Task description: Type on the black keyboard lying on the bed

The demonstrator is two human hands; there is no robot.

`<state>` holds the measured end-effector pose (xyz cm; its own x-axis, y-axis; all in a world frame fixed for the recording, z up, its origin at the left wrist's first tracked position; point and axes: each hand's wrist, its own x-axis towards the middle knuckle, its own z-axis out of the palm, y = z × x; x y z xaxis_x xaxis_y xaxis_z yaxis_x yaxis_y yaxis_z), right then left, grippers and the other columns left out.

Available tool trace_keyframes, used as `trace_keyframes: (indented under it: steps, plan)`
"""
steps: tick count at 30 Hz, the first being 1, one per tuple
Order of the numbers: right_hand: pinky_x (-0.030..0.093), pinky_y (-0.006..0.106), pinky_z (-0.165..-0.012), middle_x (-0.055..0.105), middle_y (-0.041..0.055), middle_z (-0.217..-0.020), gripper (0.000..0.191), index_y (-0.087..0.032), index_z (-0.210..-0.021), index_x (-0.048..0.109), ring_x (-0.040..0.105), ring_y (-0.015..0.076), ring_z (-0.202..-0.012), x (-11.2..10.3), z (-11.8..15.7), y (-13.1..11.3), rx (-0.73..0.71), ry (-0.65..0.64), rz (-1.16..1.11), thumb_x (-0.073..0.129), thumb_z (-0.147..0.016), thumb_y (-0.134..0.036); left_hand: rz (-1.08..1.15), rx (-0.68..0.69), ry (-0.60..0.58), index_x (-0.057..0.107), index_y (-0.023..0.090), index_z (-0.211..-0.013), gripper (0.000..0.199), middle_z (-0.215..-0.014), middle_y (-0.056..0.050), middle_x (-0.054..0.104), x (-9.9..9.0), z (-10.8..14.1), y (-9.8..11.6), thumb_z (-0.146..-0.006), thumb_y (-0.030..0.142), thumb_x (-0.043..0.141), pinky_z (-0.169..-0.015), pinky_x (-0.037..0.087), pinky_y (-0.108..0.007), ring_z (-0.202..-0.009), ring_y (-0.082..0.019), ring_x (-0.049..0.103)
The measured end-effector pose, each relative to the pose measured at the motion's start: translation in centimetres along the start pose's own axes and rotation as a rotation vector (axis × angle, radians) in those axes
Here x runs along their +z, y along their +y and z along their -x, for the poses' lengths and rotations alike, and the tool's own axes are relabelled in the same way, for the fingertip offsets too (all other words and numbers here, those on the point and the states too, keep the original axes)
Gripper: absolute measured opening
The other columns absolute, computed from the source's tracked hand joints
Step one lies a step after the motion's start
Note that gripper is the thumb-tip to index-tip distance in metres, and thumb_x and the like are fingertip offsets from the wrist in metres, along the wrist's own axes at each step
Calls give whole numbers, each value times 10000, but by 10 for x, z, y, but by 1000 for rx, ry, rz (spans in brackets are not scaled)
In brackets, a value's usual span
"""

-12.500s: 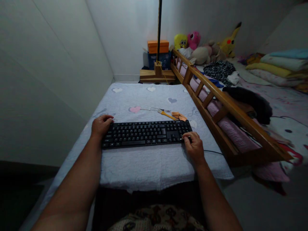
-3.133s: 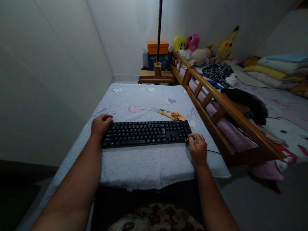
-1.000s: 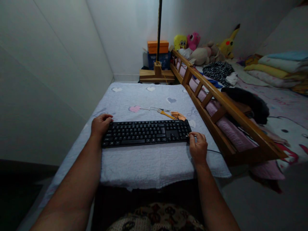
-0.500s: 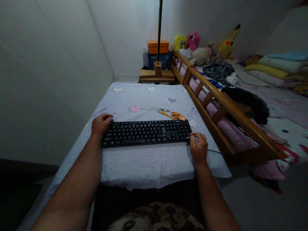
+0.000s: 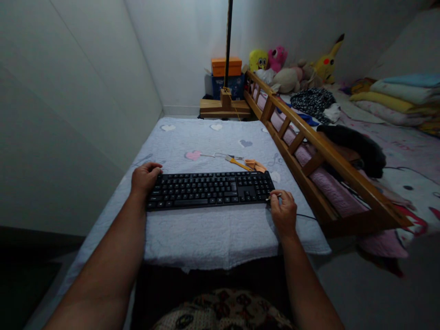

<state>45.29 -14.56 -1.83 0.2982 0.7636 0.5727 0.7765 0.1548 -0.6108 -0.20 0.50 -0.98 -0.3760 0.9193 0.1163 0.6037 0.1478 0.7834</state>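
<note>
I am keeping both hands at the black keyboard (image 5: 209,190), which is lying lengthwise across the tabletop (image 5: 206,238), its long sides running roughly along the near edge. My left hand (image 5: 145,178) is lying against the keyboard's left end, fingers curling about its far left corner; whether they are gripping or only resting I cannot tell. My right hand (image 5: 284,211) is pinching a thin pale stick (image 5: 268,199) between thumb and fingers, its tip pointing at the keyboard's near right corner; whether it is touching the keys I cannot tell. A dark cable (image 5: 306,216) is showing beside this hand, running toward the tabletop's right edge.

Between the keyboard and the tabletop's far edge, a yellow-handled brush (image 5: 239,163) is lying aslant, a slim metal tool (image 5: 223,155) is lying just beyond it, and an orange crumpled item (image 5: 255,165) is lying just behind the keyboard's far right corner.

Past the far edge, an orange box (image 5: 227,67) is sitting on a dark blue box (image 5: 237,88); the contents of both are staying hidden from me. Along the right edge, a wooden rail (image 5: 311,134) is enclosing a bed, where plush toys (image 5: 287,79) are sitting at the far end.
</note>
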Motion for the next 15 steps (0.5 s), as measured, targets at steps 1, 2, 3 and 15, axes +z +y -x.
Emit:
trace_keyframes:
  steps: [1,2,3,15]
  plan:
    - [468,404,-834,695,40,-798,170,-241,-851,661,635,256,-849,0,0,-1,-3,-8,-7,518,-932,-285,1,0,1,730,231,-836,237,-808,-30,729,0,0,0,-661,355,630,-789,525,-350,-811,-253,668]
    - [470,404,-835,697,41,-800,169,-243,-850,661,634,256,-851,0,0,-2,-7,-16,-13,521,-934,-287,-1,0,3,731,233,-836,234,-809,-30,730,0,0,0,-659,354,634,-792,528,-352,-814,-256,669]
    - [472,404,-836,700,41,-802,168,-244,-850,662,634,256,-852,0,0,-4,-12,-23,-18,524,-936,-288,-4,-1,8,731,235,-834,232,-807,-29,731,0,0,-1,-657,353,639,-796,530,-354,-816,-259,670]
    - [486,397,-845,707,28,-808,146,-248,-842,677,649,239,-850,-1,0,-9,-94,-120,-81,570,-941,-255,0,1,-5,744,233,-866,295,-815,-39,729,2,-6,-9,-655,398,622,-781,520,-347,-813,-253,658]
